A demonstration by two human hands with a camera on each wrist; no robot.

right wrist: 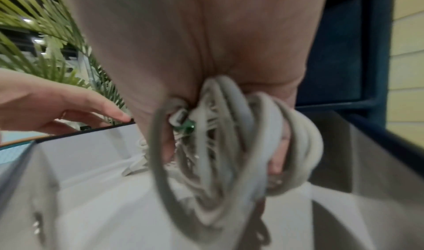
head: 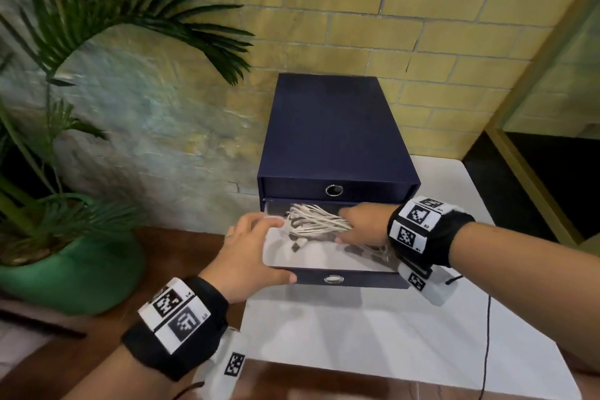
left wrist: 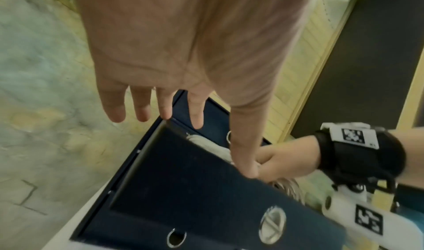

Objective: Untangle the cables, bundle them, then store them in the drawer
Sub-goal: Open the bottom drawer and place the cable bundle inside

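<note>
A navy drawer box (head: 331, 127) stands on the white table (head: 357, 334). Its lower drawer (head: 357, 279) is pulled out, showing a white inside (right wrist: 103, 199). My right hand (head: 367, 224) reaches into the drawer and grips a coiled bundle of white cables (head: 315, 221). In the right wrist view the loops of the cable bundle (right wrist: 220, 154) wrap my fingers, with a small green part (right wrist: 189, 126) among them. My left hand (head: 250, 247) rests on the drawer's left front corner, fingers (left wrist: 197, 116) straight and thumb on the front edge (left wrist: 206, 190).
The upper drawer (head: 334, 190) is closed, with a metal ring pull. A palm in a green pot (head: 65, 263) stands close on the left. A yellow brick wall lies behind the box. A thin black wire (head: 487, 334) runs over the table at the right.
</note>
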